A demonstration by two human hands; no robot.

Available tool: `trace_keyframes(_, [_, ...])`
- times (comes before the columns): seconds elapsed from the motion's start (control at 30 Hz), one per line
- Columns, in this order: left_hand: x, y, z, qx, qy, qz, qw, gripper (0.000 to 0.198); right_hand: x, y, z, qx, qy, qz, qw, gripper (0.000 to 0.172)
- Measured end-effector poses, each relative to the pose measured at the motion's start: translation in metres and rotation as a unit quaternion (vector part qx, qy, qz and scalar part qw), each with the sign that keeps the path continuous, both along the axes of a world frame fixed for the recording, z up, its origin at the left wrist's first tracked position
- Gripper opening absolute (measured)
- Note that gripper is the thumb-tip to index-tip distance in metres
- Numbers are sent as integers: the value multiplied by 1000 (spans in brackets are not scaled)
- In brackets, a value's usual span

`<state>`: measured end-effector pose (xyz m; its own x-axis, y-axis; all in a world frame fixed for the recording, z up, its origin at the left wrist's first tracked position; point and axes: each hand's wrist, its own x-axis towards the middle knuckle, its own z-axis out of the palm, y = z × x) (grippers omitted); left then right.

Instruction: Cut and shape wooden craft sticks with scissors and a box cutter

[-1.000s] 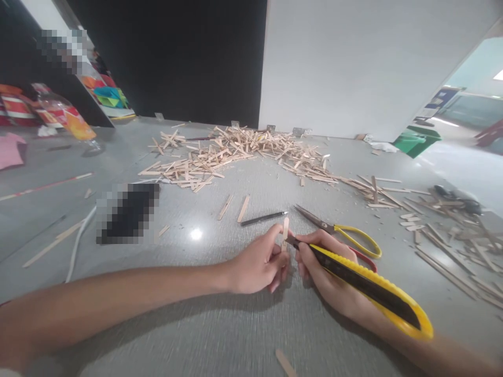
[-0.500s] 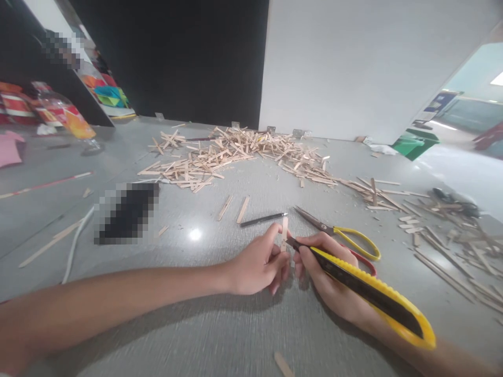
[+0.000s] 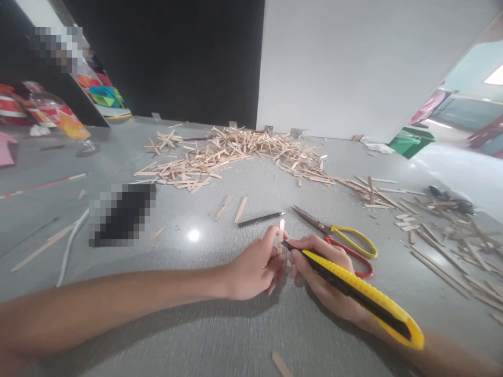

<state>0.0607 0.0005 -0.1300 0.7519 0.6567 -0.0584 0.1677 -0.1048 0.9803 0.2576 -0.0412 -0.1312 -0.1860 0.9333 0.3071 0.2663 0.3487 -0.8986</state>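
My left hand [image 3: 257,267] pinches a small wooden craft stick [image 3: 281,230], which stands upright between the fingers. My right hand [image 3: 322,269] is wrapped round a yellow and black utility knife [image 3: 361,293]. The knife's tip meets the stick just above my left thumb; the exact contact is too small to make out. Behind the right hand lie scissors [image 3: 326,229] with one yellow and one red handle, partly covered by that hand. A dark pen [image 3: 261,219] rests on the grey table [image 3: 188,324] beyond my left hand, near two loose stick pieces [image 3: 241,209].
A heap of craft sticks [image 3: 236,152] spreads along the back, by a black and white panel [image 3: 334,68]. More sticks and scraps [image 3: 444,241] lie at the right. To the left are a blurred-out dark object [image 3: 126,214], a white cable [image 3: 70,246] and a plastic bottle [image 3: 63,115].
The knife's tip stays at the stick while its handle swings slightly left. The stick tilts a little. The whole view shifts slightly.
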Motion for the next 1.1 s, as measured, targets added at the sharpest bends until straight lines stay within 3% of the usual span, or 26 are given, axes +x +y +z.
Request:
trace_keyframes(0.3, [-1,0,-3,8,-13,-15,1000,16,-6,-2,3,-80,71,14,994,13])
trace_keyframes(0.57, [-4,3,-3,-9,-19,-23,1000,25,10,11,6,29,-5,95,995,3])
trace_keyframes(0.7, [-2,3,-4,-8,-33,-28,999,20,2,6,4,-29,39,39,998,5])
trace_keyframes(0.83, [0,1,-3,-7,-50,-35,998,18,-10,-1,3,-80,96,16,992,17])
trace_keyframes(1.1, [-2,2,-1,-23,-38,-16,999,16,-7,-2,13,-42,34,-7,998,11])
